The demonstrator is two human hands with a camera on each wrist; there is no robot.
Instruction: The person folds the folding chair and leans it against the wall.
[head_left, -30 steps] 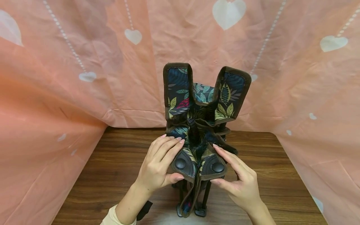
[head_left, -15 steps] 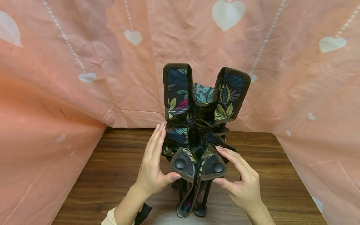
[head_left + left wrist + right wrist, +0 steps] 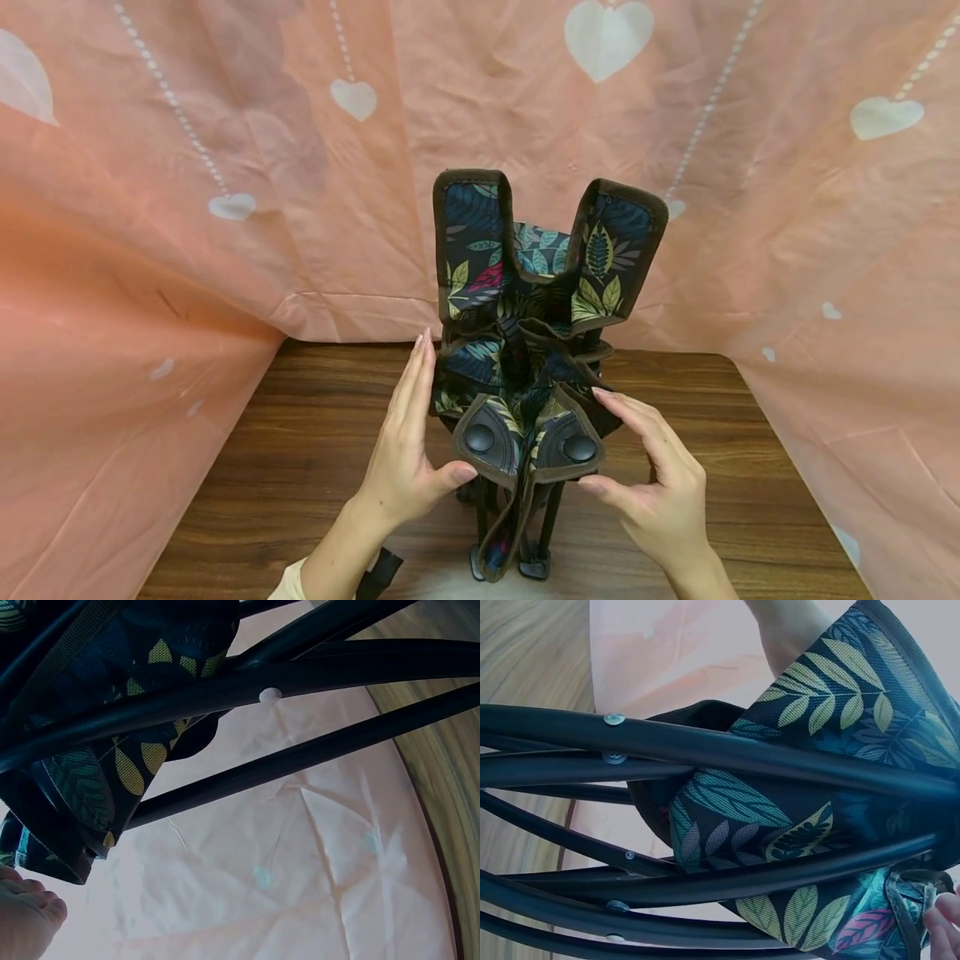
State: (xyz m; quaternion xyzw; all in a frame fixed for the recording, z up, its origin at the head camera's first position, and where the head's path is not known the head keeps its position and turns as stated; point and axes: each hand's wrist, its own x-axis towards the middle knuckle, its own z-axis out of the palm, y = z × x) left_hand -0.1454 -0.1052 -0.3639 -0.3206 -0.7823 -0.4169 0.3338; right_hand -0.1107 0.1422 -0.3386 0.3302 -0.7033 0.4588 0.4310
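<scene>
A folded camping chair (image 3: 517,321) stands upright in the middle of the head view, its dark fabric printed with leaves and edged in brown. Two corner pockets with round black caps (image 3: 579,448) face the person. My left hand (image 3: 401,446) is along the chair's left side, fingers straight and thumb apart, near the left corner. On the other side my right hand (image 3: 660,475) has its fingers and thumb spread around the right corner without gripping it. Black metal tubes (image 3: 727,750) with rivets cross the fabric in both wrist views. The chair's inner folds are mostly hidden.
The chair's black feet (image 3: 535,568) rest on a brown wood-grain surface (image 3: 315,483). Pink cloth with white hearts (image 3: 607,37) hangs behind and on both sides. A black strap-like piece (image 3: 380,575) shows beside the left forearm.
My left hand has let go of the left corner, straightened its fingers and moved out to the left. My right hand has loosened and drawn slightly right. The chair stays in place.
</scene>
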